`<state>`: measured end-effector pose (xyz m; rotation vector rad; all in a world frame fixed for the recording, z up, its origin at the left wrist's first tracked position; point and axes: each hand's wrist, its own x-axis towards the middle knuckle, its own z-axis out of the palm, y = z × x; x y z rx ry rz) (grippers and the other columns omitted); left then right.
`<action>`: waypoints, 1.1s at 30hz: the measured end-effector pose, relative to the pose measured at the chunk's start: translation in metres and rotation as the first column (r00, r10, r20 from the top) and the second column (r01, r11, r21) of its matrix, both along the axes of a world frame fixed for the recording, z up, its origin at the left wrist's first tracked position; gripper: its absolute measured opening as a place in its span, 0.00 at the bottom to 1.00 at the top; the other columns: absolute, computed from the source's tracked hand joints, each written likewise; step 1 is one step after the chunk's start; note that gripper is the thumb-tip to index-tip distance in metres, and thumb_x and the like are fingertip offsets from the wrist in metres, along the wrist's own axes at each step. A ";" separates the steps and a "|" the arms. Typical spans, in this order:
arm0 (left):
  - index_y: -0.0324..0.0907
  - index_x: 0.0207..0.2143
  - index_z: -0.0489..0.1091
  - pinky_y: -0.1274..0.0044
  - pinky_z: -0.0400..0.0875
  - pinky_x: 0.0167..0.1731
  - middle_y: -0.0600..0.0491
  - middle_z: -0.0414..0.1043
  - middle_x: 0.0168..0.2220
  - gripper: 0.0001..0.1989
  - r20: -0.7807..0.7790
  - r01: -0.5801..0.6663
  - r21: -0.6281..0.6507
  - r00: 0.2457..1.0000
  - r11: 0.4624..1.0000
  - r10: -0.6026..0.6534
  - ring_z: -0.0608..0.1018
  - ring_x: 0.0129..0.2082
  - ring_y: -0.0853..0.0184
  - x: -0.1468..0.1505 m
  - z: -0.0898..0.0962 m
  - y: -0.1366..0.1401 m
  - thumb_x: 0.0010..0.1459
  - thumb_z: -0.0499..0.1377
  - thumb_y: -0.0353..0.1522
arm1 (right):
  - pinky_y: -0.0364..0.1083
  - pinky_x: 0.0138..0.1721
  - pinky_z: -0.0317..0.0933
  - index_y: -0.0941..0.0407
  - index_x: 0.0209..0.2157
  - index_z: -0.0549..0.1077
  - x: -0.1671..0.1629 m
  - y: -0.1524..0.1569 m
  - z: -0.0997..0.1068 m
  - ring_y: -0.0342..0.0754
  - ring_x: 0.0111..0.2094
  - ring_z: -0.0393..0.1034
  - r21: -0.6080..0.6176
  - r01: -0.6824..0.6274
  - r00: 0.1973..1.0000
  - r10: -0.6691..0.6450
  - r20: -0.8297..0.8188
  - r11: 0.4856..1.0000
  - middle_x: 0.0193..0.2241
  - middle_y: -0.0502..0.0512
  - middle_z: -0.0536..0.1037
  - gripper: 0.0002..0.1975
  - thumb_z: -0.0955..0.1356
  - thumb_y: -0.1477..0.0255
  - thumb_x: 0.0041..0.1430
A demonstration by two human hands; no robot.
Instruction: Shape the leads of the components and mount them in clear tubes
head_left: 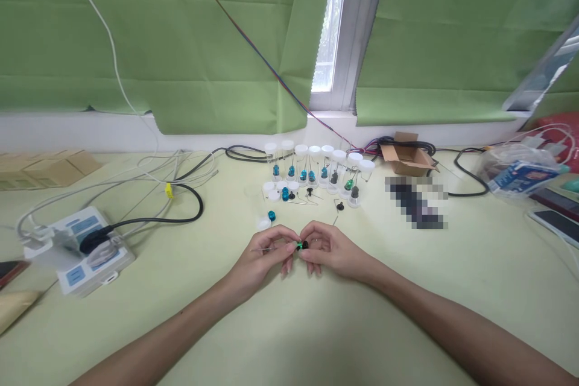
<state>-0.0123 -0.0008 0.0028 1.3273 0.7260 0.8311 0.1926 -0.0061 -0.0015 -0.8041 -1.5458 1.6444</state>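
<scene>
My left hand [269, 253] and my right hand [333, 248] meet over the table, both with fingers closed. Between their fingertips is a small green-and-black knob-like part [302, 245]; the green end is at my left fingers, the black end at my right. A thin metal rod [262, 249] sticks out leftward from my left hand. Just beyond the hands lie a blue knob-like part [271, 216], a white cap [263, 224] and a black knob-like part [340, 206] with a bent wire beside it.
Clear tubes [312, 167] with white caps stand in a row, holding blue, green and dark parts. Loose caps and parts lie before them. A white power strip [90, 253] with cables is at left. An open cardboard box [404, 160], a plastic bag [520, 163] and a phone [554, 226] are at right.
</scene>
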 end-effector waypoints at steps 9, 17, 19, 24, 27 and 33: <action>0.40 0.40 0.73 0.78 0.66 0.25 0.56 0.67 0.21 0.08 -0.003 -0.005 0.003 1.000 1.000 0.005 0.71 0.22 0.71 0.000 -0.001 0.000 0.61 0.62 0.35 | 0.42 0.25 0.64 0.58 0.35 0.70 0.000 0.001 -0.002 0.42 0.22 0.69 0.016 -0.015 1.000 0.015 0.016 1.000 0.23 0.49 0.74 0.15 0.71 0.59 0.59; 0.40 0.39 0.74 0.78 0.66 0.24 0.55 0.69 0.23 0.09 0.021 -0.006 -0.003 1.000 1.000 0.006 0.72 0.22 0.70 0.002 0.003 0.000 0.60 0.63 0.36 | 0.42 0.24 0.65 0.59 0.30 0.71 -0.002 0.000 0.000 0.42 0.21 0.70 0.011 -0.022 0.997 0.021 0.075 1.000 0.25 0.52 0.74 0.22 0.64 0.54 0.64; 0.39 0.39 0.74 0.78 0.66 0.24 0.55 0.69 0.23 0.09 0.029 -0.011 -0.007 1.000 1.000 0.011 0.71 0.22 0.70 0.002 0.003 0.000 0.59 0.63 0.36 | 0.42 0.24 0.65 0.59 0.32 0.72 -0.002 0.000 0.001 0.42 0.22 0.71 0.003 0.001 0.998 -0.001 0.065 1.000 0.26 0.52 0.74 0.21 0.66 0.54 0.62; 0.40 0.39 0.74 0.78 0.66 0.24 0.56 0.68 0.21 0.08 0.021 -0.008 -0.009 1.000 1.000 0.009 0.71 0.22 0.70 0.001 0.000 0.000 0.60 0.63 0.35 | 0.42 0.25 0.64 0.57 0.38 0.70 -0.001 -0.001 0.002 0.42 0.21 0.68 -0.006 -0.006 1.000 0.006 0.017 1.000 0.22 0.47 0.73 0.17 0.73 0.60 0.56; 0.40 0.40 0.73 0.78 0.66 0.24 0.56 0.68 0.21 0.08 0.015 -0.009 -0.005 1.000 1.000 0.009 0.71 0.22 0.70 0.001 0.000 -0.001 0.60 0.62 0.35 | 0.42 0.26 0.64 0.57 0.37 0.70 0.000 0.000 0.000 0.42 0.21 0.68 0.004 -0.014 1.000 0.014 0.021 1.000 0.21 0.48 0.74 0.15 0.73 0.61 0.57; 0.40 0.39 0.74 0.78 0.67 0.24 0.55 0.69 0.22 0.08 0.019 -0.012 0.006 1.000 1.000 0.012 0.72 0.22 0.70 0.002 0.002 -0.001 0.60 0.62 0.35 | 0.42 0.24 0.65 0.58 0.33 0.71 -0.001 0.000 0.000 0.42 0.22 0.70 0.021 -0.025 0.998 0.024 0.059 0.999 0.26 0.52 0.75 0.18 0.68 0.55 0.61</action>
